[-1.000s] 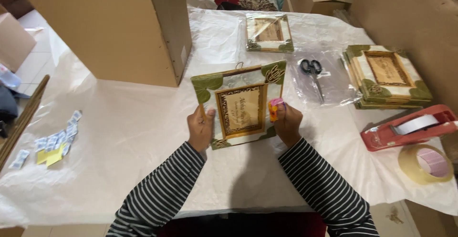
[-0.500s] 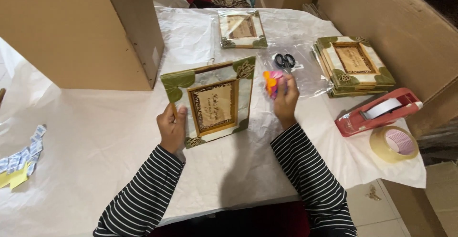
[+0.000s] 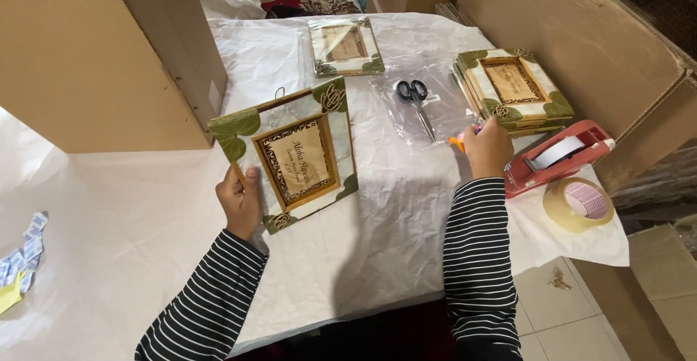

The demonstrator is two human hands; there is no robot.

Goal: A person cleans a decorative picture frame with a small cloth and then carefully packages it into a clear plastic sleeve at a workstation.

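Observation:
My left hand (image 3: 240, 200) grips the lower left edge of a decorated picture frame (image 3: 290, 153) with green leaf corners and a gold inner border, held tilted above the white paper-covered table (image 3: 145, 216). My right hand (image 3: 488, 147) is off to the right, closed around a small orange and pink object (image 3: 457, 142) whose kind I cannot tell. It hovers beside a stack of similar frames (image 3: 514, 88) and near black scissors (image 3: 415, 96) lying on clear plastic.
A large open cardboard box (image 3: 109, 63) stands at the left. One more frame (image 3: 345, 45) lies at the back. A red tape dispenser (image 3: 559, 157) and a tape roll (image 3: 579, 203) sit at the right edge. Small paper slips (image 3: 22, 259) lie far left.
My right hand has left the frame and moved right toward the stack with the small orange object. My left hand alone holds the frame now.

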